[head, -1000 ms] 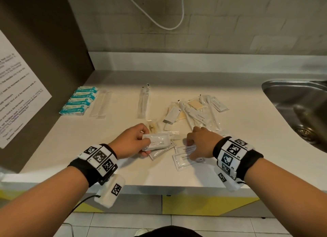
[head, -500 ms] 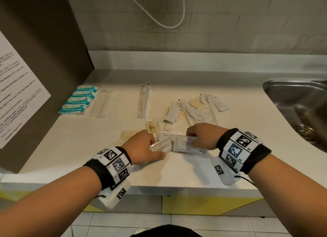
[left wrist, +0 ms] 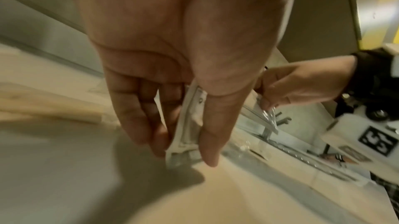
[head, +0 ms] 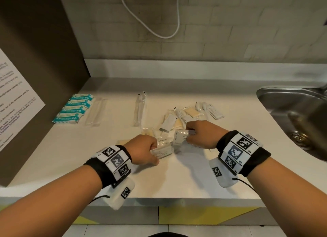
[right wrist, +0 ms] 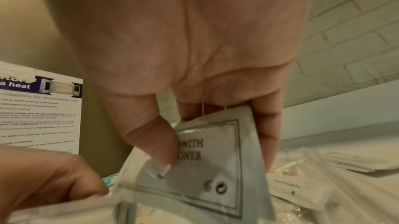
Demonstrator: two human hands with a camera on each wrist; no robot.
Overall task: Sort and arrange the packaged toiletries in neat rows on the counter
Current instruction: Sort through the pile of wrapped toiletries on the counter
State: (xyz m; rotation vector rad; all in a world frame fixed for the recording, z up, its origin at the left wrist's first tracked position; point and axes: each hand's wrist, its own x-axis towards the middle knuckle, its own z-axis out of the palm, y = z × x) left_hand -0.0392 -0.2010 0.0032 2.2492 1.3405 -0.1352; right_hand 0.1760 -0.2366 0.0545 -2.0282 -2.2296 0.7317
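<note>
My left hand [head: 148, 151] grips a small stack of white sachets [head: 162, 151] low over the counter [head: 185, 180]. In the left wrist view the fingers [left wrist: 138, 120] and thumb pinch that stack [left wrist: 185, 135] edge-on, its lower end touching the counter. My right hand [head: 198, 135] holds one white sachet [head: 180, 139] just right of the stack. The right wrist view shows the thumb [right wrist: 159, 142] pressed on this sachet [right wrist: 213, 157], printed "WITH ...ONER". Behind both hands lies a loose pile of mixed packets [head: 191, 112].
A row of teal packets [head: 74, 111] lies at the back left, with clear long packets [head: 95, 112] and a toothbrush packet [head: 140, 109] beside it. A steel sink [head: 297, 116] is at the right. A printed notice [head: 16, 102] hangs on the left wall.
The right hand picked a sachet up off the counter and raised it. Both hands moved away from the front edge, towards the pile. The left hand keeps its stack.
</note>
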